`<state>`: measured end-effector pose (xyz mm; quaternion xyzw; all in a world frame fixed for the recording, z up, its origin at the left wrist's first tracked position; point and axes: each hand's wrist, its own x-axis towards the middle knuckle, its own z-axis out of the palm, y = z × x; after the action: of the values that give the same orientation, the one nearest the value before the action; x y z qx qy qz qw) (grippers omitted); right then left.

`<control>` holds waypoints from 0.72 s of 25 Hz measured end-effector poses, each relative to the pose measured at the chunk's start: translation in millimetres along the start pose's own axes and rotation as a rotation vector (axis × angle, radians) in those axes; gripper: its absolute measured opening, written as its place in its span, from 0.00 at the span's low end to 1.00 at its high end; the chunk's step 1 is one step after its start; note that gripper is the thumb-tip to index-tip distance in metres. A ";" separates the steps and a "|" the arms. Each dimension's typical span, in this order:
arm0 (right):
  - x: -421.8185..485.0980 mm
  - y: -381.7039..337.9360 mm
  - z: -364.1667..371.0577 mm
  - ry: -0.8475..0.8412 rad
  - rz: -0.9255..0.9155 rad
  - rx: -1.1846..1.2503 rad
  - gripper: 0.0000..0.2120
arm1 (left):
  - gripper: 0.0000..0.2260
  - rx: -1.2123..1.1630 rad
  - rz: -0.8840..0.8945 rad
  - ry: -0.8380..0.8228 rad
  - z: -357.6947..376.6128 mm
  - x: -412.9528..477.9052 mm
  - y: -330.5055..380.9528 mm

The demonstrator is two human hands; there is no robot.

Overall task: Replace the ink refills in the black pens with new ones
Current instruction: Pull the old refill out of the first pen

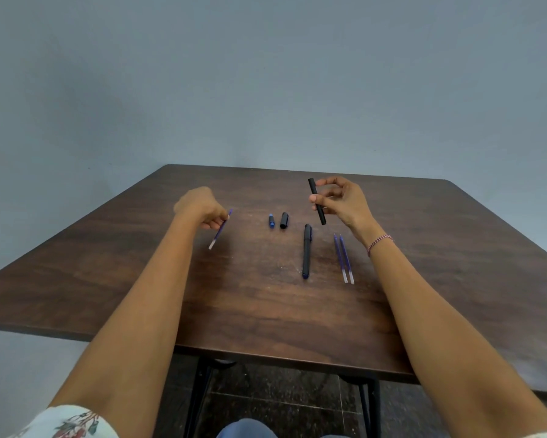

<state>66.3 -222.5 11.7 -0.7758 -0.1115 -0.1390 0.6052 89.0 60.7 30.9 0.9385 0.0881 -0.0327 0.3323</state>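
Note:
My left hand (199, 207) pinches a thin blue ink refill (220, 229) above the left side of the brown table (265, 311). A black pen barrel (317, 201), held almost upright over the table, is gripped by my right hand (344, 203). Between the hands lie a small blue end piece (271, 221) and a black cap (284, 220). A whole black pen (306, 251) lies lengthwise near the middle. Two blue refills (344, 258) lie side by side just right of it.
The table stands against a plain grey-blue wall. Its near edge (265, 358) runs across the lower view, with black metal legs (368, 409) and dark floor beneath. My forearms reach over the near half of the tabletop.

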 end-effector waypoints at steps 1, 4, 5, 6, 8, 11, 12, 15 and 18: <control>-0.1 -0.4 0.1 -0.001 -0.005 0.000 0.16 | 0.08 0.010 -0.008 -0.016 1.3 0.6 -1.5; -0.7 -0.9 -0.1 0.001 -0.020 0.001 0.16 | 0.06 0.027 -0.024 -0.035 5.1 4.1 -3.4; -0.5 -0.7 -0.5 0.002 -0.022 0.003 0.16 | 0.06 0.038 -0.025 -0.032 5.6 5.1 -3.9; -0.4 -0.7 -1.0 0.004 -0.023 0.005 0.16 | 0.06 0.053 -0.027 -0.034 6.4 5.3 -4.0; 0.1 -0.7 -1.6 0.006 -0.021 0.006 0.16 | 0.07 0.077 -0.032 -0.046 7.3 5.4 -4.2; 1.1 0.2 -2.1 0.005 -0.023 0.011 0.17 | 0.08 0.082 -0.050 -0.075 7.9 3.7 -2.4; 1.2 0.3 -2.0 0.003 -0.026 0.012 0.17 | 0.08 0.079 -0.057 -0.081 7.9 2.6 -1.4; 1.2 1.2 -2.0 0.006 -0.036 0.012 0.18 | 0.10 0.072 -0.063 -0.090 6.2 -3.5 2.3; 1.6 1.6 -2.1 0.017 -0.032 0.011 0.18 | 0.13 0.137 -0.050 -0.021 3.1 -12.5 6.0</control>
<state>68.2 -224.8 11.3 -0.7694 -0.1196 -0.1546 0.6081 77.9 52.4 33.7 0.9561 0.1054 -0.0567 0.2674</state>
